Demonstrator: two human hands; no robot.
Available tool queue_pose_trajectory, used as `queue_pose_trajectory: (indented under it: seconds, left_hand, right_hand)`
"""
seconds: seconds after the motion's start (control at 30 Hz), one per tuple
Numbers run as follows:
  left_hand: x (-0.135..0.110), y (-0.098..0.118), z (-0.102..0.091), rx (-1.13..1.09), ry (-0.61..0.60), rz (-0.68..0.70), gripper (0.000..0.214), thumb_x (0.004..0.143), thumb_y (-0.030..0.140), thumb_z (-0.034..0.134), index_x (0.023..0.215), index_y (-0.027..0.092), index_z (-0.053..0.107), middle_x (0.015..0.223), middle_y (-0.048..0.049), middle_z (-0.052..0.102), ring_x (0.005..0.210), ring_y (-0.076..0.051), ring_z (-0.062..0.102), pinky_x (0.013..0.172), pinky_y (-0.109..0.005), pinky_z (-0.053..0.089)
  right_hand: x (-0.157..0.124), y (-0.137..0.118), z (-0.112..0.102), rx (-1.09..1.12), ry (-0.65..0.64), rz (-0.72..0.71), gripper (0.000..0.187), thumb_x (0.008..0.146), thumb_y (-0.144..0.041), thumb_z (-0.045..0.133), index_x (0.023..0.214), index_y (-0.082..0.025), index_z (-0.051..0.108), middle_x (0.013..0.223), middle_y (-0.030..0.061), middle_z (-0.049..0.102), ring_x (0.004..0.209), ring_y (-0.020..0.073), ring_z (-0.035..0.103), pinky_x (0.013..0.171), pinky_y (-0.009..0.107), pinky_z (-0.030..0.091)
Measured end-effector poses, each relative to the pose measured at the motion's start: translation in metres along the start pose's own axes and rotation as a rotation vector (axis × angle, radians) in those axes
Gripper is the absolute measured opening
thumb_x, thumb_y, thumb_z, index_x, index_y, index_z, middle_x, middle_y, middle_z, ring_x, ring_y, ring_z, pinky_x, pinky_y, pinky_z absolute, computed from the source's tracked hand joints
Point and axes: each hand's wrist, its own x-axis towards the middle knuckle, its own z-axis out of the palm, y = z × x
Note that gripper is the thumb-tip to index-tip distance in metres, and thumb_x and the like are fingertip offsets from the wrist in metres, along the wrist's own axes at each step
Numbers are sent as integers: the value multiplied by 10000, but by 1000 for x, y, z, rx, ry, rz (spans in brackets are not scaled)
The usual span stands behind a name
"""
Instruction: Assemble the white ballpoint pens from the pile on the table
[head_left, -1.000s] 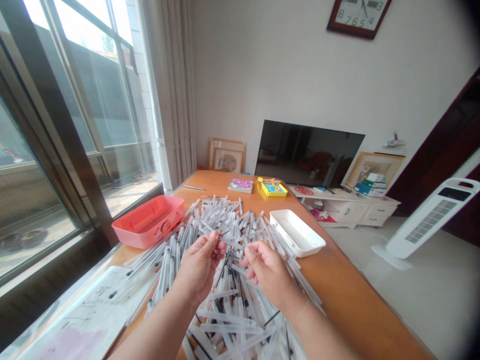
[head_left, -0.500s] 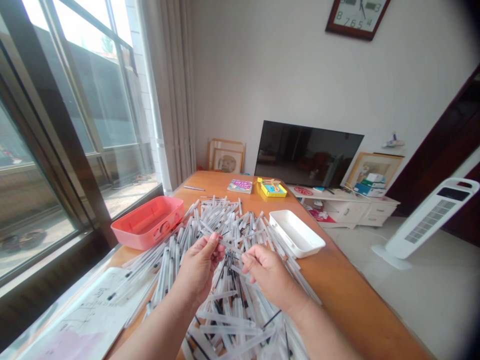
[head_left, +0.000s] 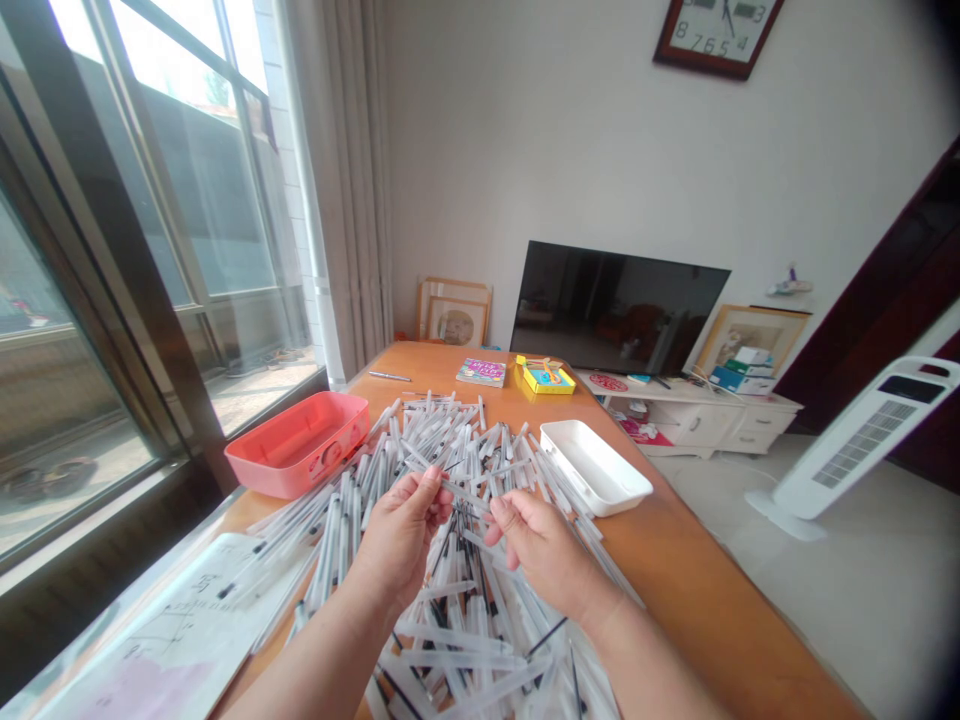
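Observation:
A slim translucent pen [head_left: 466, 493] spans the gap between my two hands, above a big heap of pen parts. My left hand [head_left: 405, 530] pinches its left end between thumb and fingers. At the other end, the thumb and forefinger of my right hand [head_left: 544, 545] are closed on the pen. Beneath and around both hands lie many clear pen barrels [head_left: 457, 660], with thin black refills [head_left: 547, 637] among them. Fingers cover the pen's ends, so I cannot tell how its parts fit there.
A red plastic basket [head_left: 281, 470] stands left of the heap, a white tray [head_left: 637, 488] to the right. A printed sheet [head_left: 161, 640] lies at the near left. Farther back on the wooden table [head_left: 697, 610] are a booklet [head_left: 481, 372], a yellow box [head_left: 551, 385] and a single pen [head_left: 390, 377].
Both hands keep their hold on the pen, nearly in place. The whole view has shifted very slightly; nothing else visibly differs.

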Motion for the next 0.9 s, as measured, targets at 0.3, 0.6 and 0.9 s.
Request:
queue_pose_trajectory:
  seconds: [0.3,0.6,0.9]
  left_hand:
    - [0,0,1,36,16,13,277,769,416,772,805,167,658,681,17,603,613,-77,513,623,-186,418]
    - [0,-2,0,80,88,46,353,727,447,795,736,150,605,642,17,573,584,-80,476,591,-202,391]
    - [8,1,-10,170,151,140,404,758,540,733,684,173,582,628,30,542,586,-90,443,594,-214,368]
  right_hand:
    - [0,-3,-1,-41,35,-32,328,923,-505,550,798,-208,615,666,-28,599,588,130,517,567,238,382]
    - [1,3,-2,-225,101,-152,100,853,-279,641,792,-217,591,707,-33,610,659,137,547,602,238,386]
    - [1,9,-18,-415,-18,-68,63,802,-242,670,813,-223,611,717,-36,601,634,132,531,579,236,361]
